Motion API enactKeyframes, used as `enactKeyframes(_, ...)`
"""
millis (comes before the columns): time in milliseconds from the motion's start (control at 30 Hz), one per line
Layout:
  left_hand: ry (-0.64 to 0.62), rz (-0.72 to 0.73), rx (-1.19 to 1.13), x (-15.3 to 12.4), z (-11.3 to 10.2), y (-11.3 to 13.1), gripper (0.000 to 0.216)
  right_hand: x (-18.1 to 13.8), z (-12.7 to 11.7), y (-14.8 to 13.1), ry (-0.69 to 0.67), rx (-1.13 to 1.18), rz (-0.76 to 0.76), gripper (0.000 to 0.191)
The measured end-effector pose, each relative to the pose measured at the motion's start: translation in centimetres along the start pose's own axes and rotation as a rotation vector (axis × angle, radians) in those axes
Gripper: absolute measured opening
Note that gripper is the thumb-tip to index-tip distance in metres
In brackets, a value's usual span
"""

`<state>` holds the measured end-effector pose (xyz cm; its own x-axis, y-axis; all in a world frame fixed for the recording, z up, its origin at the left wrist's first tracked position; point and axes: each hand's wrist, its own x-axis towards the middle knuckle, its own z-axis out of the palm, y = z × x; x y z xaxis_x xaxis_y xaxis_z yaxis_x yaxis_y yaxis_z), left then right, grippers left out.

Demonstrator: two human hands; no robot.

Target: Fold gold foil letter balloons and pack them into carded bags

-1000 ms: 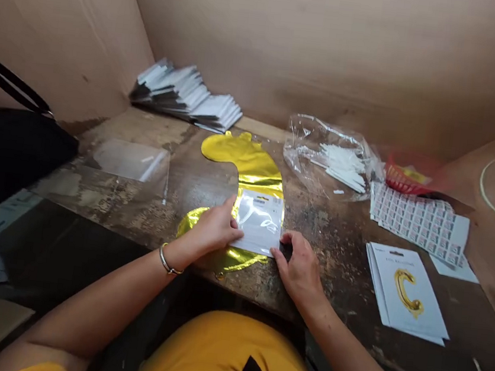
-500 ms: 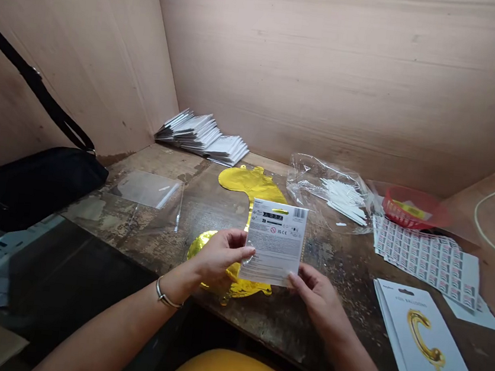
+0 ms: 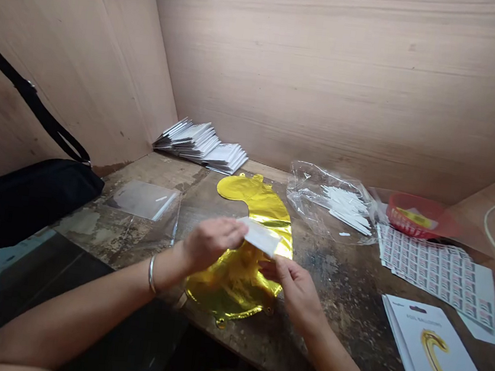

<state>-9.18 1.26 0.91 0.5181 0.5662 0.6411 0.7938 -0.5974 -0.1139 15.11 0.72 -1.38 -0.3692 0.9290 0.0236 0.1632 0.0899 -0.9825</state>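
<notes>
My left hand [image 3: 210, 242] pinches a white printed card in a clear sleeve [image 3: 262, 236], held nearly flat above the worn wooden table [image 3: 336, 267]. My right hand [image 3: 296, 289] is just under and to the right of the card, its fingers curled toward the card's near edge. Below both hands lies a flat gold foil balloon [image 3: 252, 201], crumpled at its near end by the table's edge.
A fanned pile of white cards [image 3: 203, 143] lies at the back left, an empty clear sleeve [image 3: 145, 199] on the left. A plastic bag of white sticks [image 3: 339, 199], a red basket [image 3: 414, 215], sticker sheets [image 3: 437, 269] and printed cards [image 3: 442, 359] sit right. A black bag [image 3: 23, 193] rests far left.
The card was lifted off the balloon, held upright with its printed back facing me, and now is tipped nearly flat. My right hand dropped beneath it.
</notes>
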Motion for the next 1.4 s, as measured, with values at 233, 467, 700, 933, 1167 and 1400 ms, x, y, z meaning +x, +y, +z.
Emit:
enactKeyframes(233, -0.093, -0.824, 0.177, 5.9, 2.6, -15.6, 0.038, -0.2, 0.3, 3.6, -0.053, -0.951, -0.299, 0.037)
enactKeyframes(467, -0.288, -0.958, 0.11, 8.0, 8.3, -20.4, 0.032, 0.0, -0.3, 3.2, -0.146, -1.067, -0.287, 0.038)
enactKeyframes(700, -0.313, -0.848, 0.01, 6.7, 6.3, -15.0, 0.043, 0.0, -0.6, 3.1, -0.121, -0.999, -0.288, 0.037)
enactKeyframes(933, -0.606, -0.523, -0.228, -3.8, 0.2, 0.3, 0.051, 0.0, -0.8, 2.2, -0.17, -0.978, -0.259, 0.033)
enactKeyframes(1167, -0.706, -0.728, -0.268, -3.0, 1.1, -0.4, 0.015, 0.0, -1.1, 1.9, -0.201, -1.019, -0.272, 0.028)
enactKeyframes(1400, -0.6, -1.057, -0.667, -1.4, 0.4, -0.8, 0.021, 0.1, -1.6, 1.6, -0.233, -1.001, -0.256, 0.029)
